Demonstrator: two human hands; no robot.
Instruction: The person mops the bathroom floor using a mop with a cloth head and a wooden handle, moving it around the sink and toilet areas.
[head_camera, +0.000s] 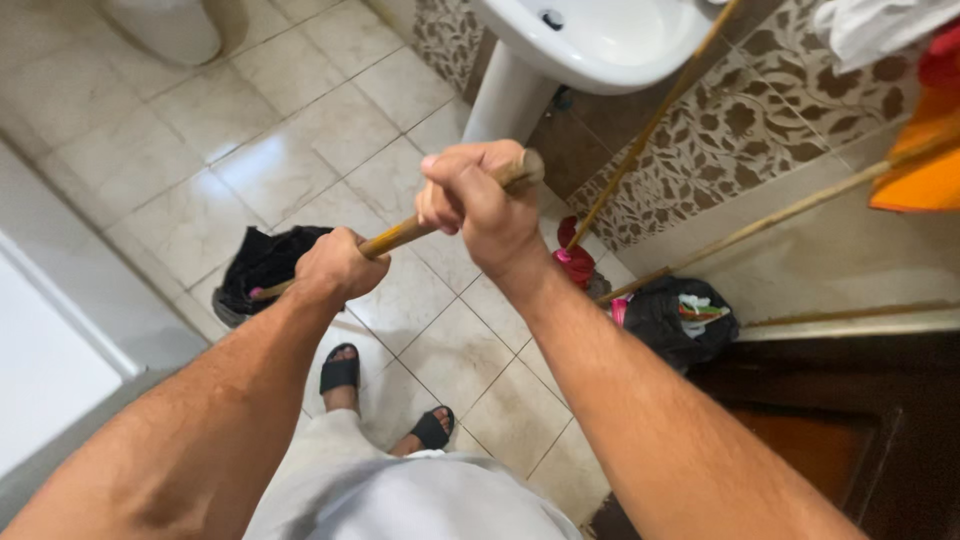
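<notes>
I grip a wooden mop handle (400, 236) with both hands. My right hand (480, 200) is closed around its top end, thumb side up. My left hand (338, 265) is closed around the handle lower down. The handle slopes down to the left to a dark cloth mop head (262, 270) lying on the beige floor tiles (300, 140). My feet in black sandals (340, 372) stand just below the hands.
A white pedestal sink (590, 45) stands ahead. Two other wooden sticks (650, 125) lean against the patterned wall, one ending in a red plunger (574, 262). A black bag (680, 318) lies by the wall. A white toilet base (170, 30) is far left.
</notes>
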